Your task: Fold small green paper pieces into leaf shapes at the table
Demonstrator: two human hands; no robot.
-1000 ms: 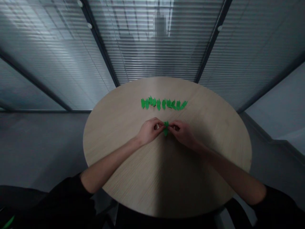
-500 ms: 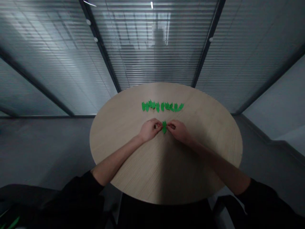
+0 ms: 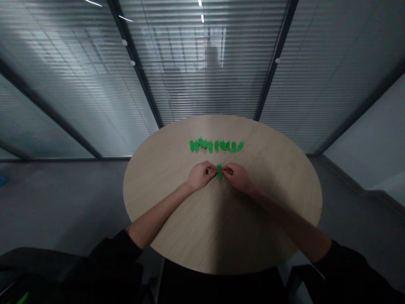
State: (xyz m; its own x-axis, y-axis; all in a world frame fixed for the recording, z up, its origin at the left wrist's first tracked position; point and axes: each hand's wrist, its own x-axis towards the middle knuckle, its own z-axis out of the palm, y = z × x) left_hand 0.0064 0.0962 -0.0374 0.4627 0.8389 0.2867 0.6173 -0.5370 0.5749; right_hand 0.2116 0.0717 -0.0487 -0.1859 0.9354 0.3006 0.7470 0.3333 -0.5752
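A green leaf-shaped piece (image 3: 219, 173) is pinched between my two hands over the middle of the round wooden table (image 3: 190, 236). My left hand (image 3: 200, 175) has its fingertips closed on the piece's left side. On the right side, my right hand (image 3: 238, 175) grips it with thumb and fingers. Farther back on the table lies a row of several similar green pieces (image 3: 217, 146), side by side and some touching. Fine details of the held piece are too small to tell.
Glass panels with blinds (image 3: 205, 93) stand behind the table's far edge. Black chair parts (image 3: 41, 255) show at the lower left, with a bit of green (image 3: 23, 298) near the corner. Something blue (image 3: 3, 180) lies at the far left.
The whole view has shifted slightly, so the table sits lower in the picture. Both hands stay closed on the green piece, with little other visible movement.
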